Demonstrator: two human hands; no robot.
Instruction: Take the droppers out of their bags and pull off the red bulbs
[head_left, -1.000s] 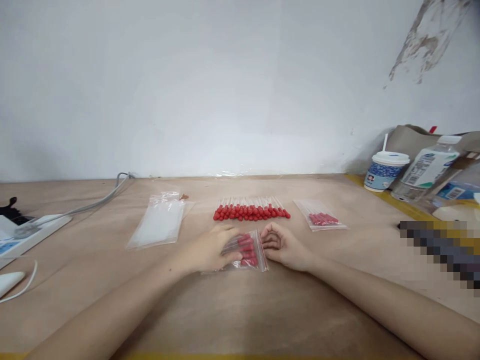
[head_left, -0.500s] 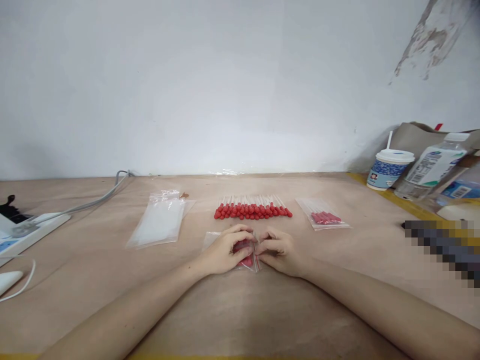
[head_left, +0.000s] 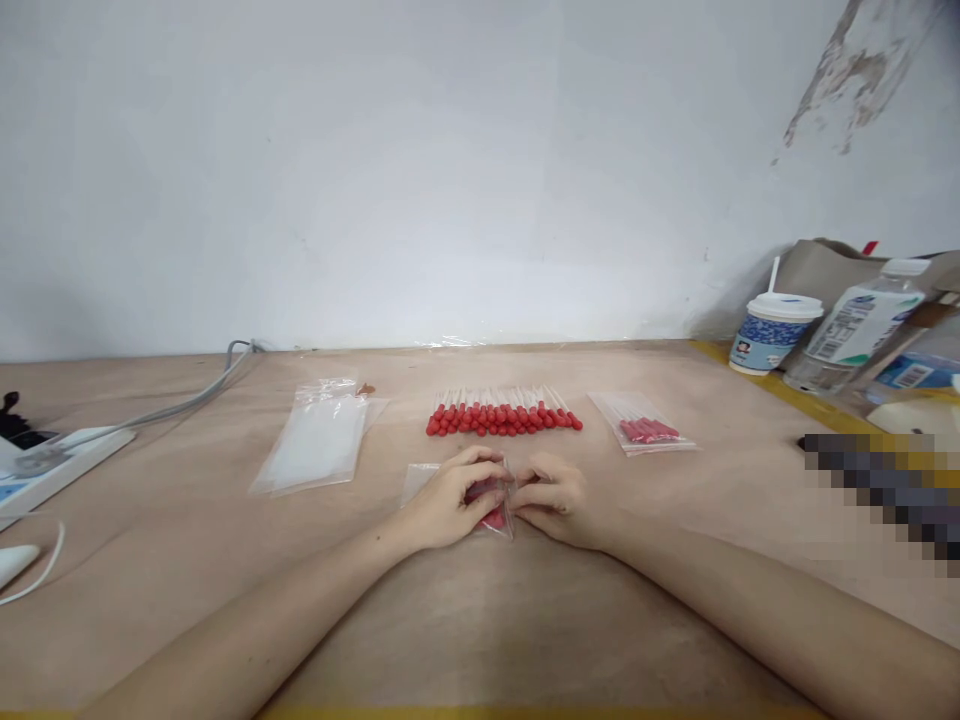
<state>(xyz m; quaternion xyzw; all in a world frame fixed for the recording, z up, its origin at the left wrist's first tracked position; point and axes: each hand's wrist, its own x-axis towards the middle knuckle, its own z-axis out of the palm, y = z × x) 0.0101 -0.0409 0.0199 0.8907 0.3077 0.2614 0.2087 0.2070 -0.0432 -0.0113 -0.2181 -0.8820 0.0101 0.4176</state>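
1. The view — from 1 camera on the head — looks forward and down from the near side of the table (head_left: 420, 630).
2. It faces the wall (head_left: 390, 180) nearly square on.
3. The left hand (head_left: 454, 500) and right hand (head_left: 556, 500) sit near mid-frame, closer than the wall.
4. Its width spans power strip (head_left: 94, 450) to paper cup (head_left: 774, 335).

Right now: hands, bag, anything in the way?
Left hand on bag, right hand at its right end. Red tips inside, partly hidden. Loose sticks just beyond, not in the way.
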